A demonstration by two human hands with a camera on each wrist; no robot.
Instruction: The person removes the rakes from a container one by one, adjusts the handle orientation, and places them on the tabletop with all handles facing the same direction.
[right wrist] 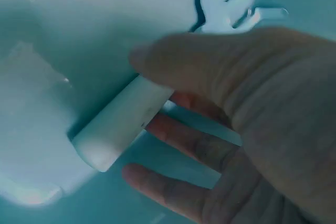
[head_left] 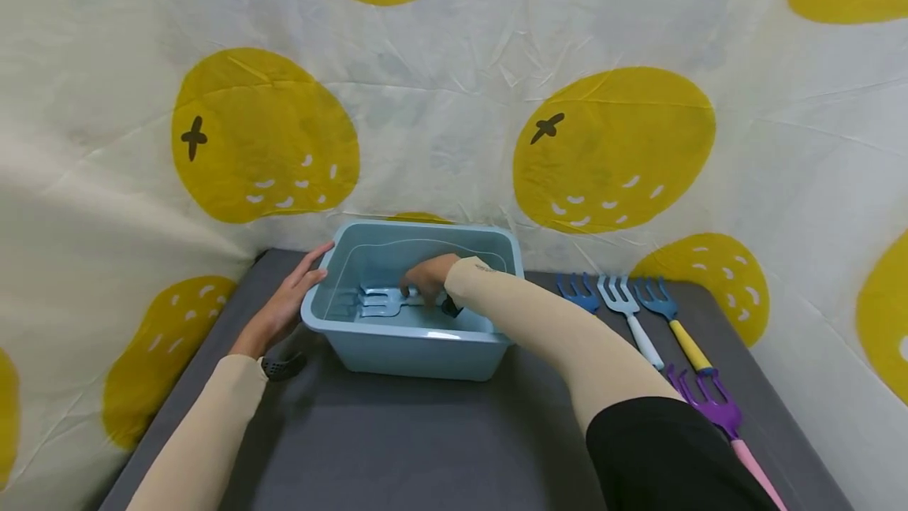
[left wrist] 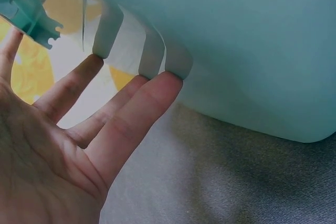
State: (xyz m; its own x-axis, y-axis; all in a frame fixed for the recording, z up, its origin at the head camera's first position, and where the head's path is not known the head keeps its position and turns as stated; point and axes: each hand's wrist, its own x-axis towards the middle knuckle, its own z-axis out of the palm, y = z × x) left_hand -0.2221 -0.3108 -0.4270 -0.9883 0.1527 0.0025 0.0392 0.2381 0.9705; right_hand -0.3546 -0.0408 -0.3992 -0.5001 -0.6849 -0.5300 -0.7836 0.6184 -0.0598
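A light blue plastic basin stands on the dark table. Inside it lies a light blue hand fork, tines pointing left in the head view. My right hand reaches into the basin and pinches the fork's pale handle between thumb and fingers, the handle's butt end sticking out past them. At the basin's left side, my left hand touches the outer wall below the rim. Its fingers are straight and spread, fingertips against the glossy wall, which mirrors them.
To the right lie a dark blue hand fork, a light blue one, a blue one with a yellow handle and a purple one with a pink handle. A fruit-printed curtain hangs right behind the grey table.
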